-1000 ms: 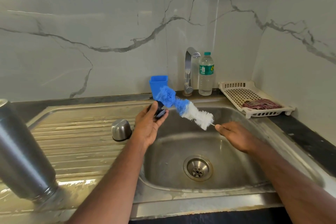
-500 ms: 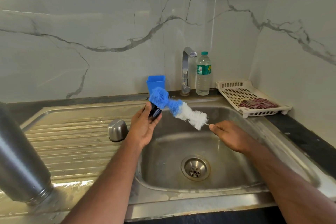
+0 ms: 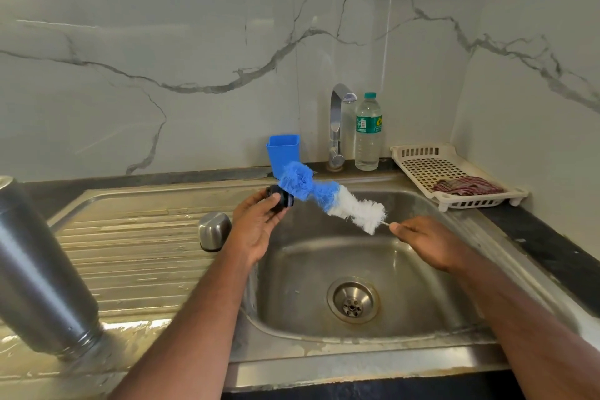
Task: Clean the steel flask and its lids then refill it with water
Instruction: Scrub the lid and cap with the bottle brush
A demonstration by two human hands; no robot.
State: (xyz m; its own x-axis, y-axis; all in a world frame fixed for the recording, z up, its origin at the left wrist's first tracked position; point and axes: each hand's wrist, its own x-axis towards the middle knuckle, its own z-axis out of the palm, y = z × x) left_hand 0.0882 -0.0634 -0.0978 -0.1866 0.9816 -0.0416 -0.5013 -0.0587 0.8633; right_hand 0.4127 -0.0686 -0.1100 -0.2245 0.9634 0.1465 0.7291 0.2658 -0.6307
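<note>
The left hand [image 3: 256, 227] grips a small dark inner lid [image 3: 280, 199] above the sink [image 3: 422, 302], thumb across it. The right hand [image 3: 425, 242] pinches the thin handle of a blue-and-white bottle brush [image 3: 328, 198], whose blue tip seems to touch the lid. A steel cap [image 3: 213, 230] stands on the drainboard just beside the left hand. The steel flask [image 3: 39, 276] stands inverted at far left.

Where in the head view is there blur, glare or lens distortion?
Head view: the steel flask at the left edge leans and stretches from wide-angle distortion; the brush is slightly motion-blurred; glare sits on the wet draining board.
</note>
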